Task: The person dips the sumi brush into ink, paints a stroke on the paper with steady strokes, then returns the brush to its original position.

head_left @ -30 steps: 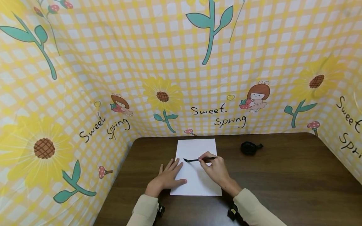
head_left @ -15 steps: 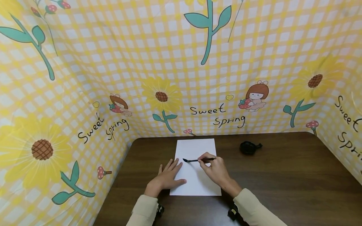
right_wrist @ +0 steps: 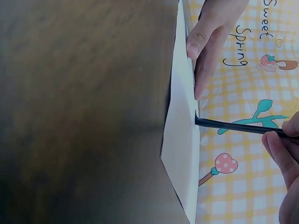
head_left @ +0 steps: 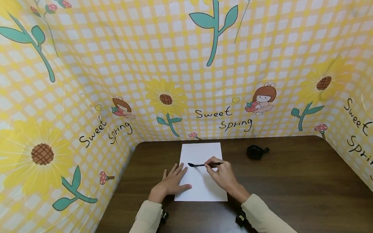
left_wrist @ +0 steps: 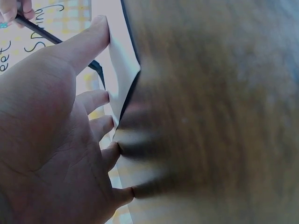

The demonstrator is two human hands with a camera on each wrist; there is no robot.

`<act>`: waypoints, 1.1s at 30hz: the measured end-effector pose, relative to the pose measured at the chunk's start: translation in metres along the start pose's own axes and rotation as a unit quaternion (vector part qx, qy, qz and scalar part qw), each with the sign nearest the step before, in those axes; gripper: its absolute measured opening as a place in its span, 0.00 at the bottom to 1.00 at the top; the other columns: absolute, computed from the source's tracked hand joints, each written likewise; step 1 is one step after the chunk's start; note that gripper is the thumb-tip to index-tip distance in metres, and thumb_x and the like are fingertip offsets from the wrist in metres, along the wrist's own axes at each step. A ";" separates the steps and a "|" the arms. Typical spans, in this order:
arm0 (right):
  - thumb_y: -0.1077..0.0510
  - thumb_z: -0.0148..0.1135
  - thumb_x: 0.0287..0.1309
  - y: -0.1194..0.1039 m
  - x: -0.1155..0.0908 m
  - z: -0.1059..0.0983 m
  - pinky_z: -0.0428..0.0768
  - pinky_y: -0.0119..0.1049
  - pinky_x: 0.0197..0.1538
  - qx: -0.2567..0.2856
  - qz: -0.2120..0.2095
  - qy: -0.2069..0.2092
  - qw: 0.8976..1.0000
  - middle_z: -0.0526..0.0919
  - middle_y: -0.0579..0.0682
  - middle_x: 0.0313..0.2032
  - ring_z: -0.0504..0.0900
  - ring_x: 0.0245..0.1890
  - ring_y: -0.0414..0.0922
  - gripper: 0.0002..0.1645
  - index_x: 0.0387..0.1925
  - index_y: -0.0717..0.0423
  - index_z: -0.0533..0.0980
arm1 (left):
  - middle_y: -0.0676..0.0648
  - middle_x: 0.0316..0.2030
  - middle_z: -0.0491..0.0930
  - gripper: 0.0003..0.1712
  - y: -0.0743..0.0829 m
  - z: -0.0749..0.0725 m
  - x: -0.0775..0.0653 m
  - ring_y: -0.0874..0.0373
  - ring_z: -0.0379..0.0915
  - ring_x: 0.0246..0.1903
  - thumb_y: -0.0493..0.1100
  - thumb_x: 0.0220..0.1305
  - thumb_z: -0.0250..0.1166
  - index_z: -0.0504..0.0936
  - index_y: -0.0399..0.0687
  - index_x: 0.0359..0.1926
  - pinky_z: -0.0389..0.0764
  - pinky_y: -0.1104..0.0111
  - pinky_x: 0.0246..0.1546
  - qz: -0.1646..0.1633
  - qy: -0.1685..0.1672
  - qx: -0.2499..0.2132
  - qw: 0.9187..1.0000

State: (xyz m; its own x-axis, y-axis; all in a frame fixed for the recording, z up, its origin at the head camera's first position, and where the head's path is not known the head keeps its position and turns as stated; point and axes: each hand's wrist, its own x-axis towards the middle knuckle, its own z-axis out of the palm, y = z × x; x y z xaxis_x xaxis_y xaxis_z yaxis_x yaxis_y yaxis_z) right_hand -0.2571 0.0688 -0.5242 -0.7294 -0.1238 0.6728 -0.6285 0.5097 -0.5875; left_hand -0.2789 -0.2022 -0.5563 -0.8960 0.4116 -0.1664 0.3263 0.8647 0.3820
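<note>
A white sheet of paper lies on the dark wooden table. My left hand rests with spread, straight fingers along its left edge, the thumb reaching over the paper. My right hand pinches a slim dark paintbrush between thumb and fingers, above the right part of the sheet. The brush runs nearly level, its black bristle tip pointing left and meeting the paper, slightly bent in the right wrist view. No mark shows on the visible paper.
A small black rounded object with a short stub on its right side sits right of the paper, toward the back of the table. A yellow checked cloth with printed sunflowers hangs behind and at both sides.
The head view has shifted very slightly, so everything appears a touch further left. Both hands and the paintbrush keep nearly the same place on the paper.
</note>
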 end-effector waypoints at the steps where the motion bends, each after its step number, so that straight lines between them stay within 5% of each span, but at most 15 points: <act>1: 0.68 0.76 0.59 0.000 0.000 -0.001 0.88 0.32 0.34 -0.002 0.000 0.000 1.000 0.91 0.45 0.33 0.92 0.35 0.39 0.10 0.34 0.50 0.86 | 0.46 0.87 0.47 0.60 -0.001 0.001 0.001 0.40 0.34 0.86 0.82 0.64 0.60 0.57 0.57 0.85 0.34 0.25 0.77 0.001 0.002 0.001 1.000; 10: 0.70 0.76 0.57 0.002 -0.001 -0.005 0.90 0.43 0.32 -0.001 0.006 0.001 1.000 0.91 0.46 0.32 0.92 0.34 0.41 0.11 0.35 0.52 0.86 | 0.44 0.87 0.48 0.58 0.002 -0.004 -0.003 0.37 0.36 0.86 0.80 0.65 0.61 0.58 0.58 0.85 0.35 0.21 0.73 0.016 0.007 0.000 1.000; 33: 0.70 0.77 0.56 0.008 -0.004 -0.021 0.89 0.37 0.32 -0.020 0.002 0.010 1.000 0.91 0.46 0.32 0.92 0.33 0.40 0.11 0.34 0.52 0.86 | 0.43 0.86 0.48 0.54 0.019 -0.018 -0.012 0.37 0.36 0.86 0.74 0.69 0.63 0.58 0.53 0.85 0.36 0.24 0.76 0.000 -0.015 0.008 1.000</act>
State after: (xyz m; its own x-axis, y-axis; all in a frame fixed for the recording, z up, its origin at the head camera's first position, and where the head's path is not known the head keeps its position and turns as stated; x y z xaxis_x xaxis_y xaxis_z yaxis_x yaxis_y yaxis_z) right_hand -0.2537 0.0915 -0.5222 -0.7266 -0.1043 0.6791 -0.6132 0.5445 -0.5723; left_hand -0.2679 -0.1961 -0.5307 -0.8863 0.4206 -0.1940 0.3318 0.8688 0.3676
